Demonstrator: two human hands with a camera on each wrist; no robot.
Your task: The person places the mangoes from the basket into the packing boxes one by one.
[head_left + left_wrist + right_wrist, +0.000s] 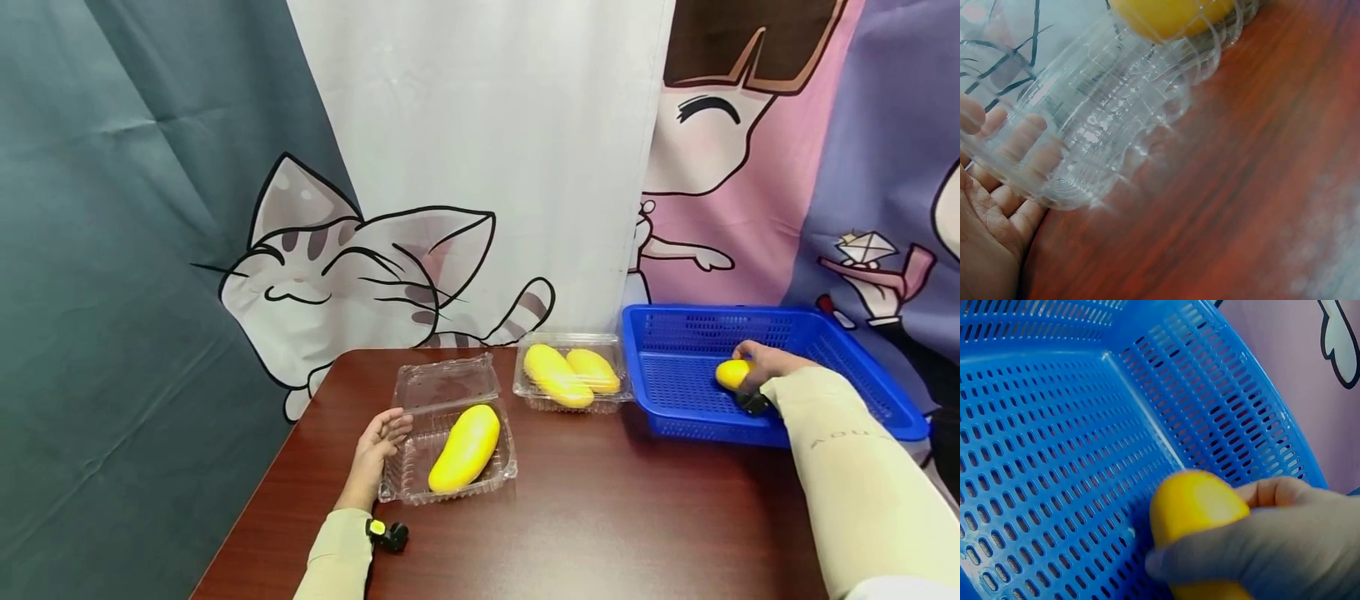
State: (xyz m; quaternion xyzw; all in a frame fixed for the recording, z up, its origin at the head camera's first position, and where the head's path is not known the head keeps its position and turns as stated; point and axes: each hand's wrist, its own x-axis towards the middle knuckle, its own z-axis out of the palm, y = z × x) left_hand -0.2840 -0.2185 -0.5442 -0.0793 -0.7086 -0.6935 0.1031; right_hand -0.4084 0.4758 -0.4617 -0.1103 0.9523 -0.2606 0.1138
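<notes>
In the head view my right hand [767, 365] grips a yellow mango [731, 375] inside the blue perforated basket [675, 425]. The right wrist view shows the thumb and fingers curled round this mango [1194, 503]. My left hand [381, 443] is at the left side of a clear plastic clamshell box [416, 479], whose lid [446, 385] is folded back. One mango [465, 450] lies in that box, slanted along its right half. Seen from the left wrist, the left hand's fingers [1022, 134] are extended behind the clear wall of the box.
A second clear box [536, 400], holding two mangoes [555, 375], stands between the lidded-back box and the basket, near the table's back edge. Behind the brown table [585, 500] hangs a cartoon-printed curtain [495, 167].
</notes>
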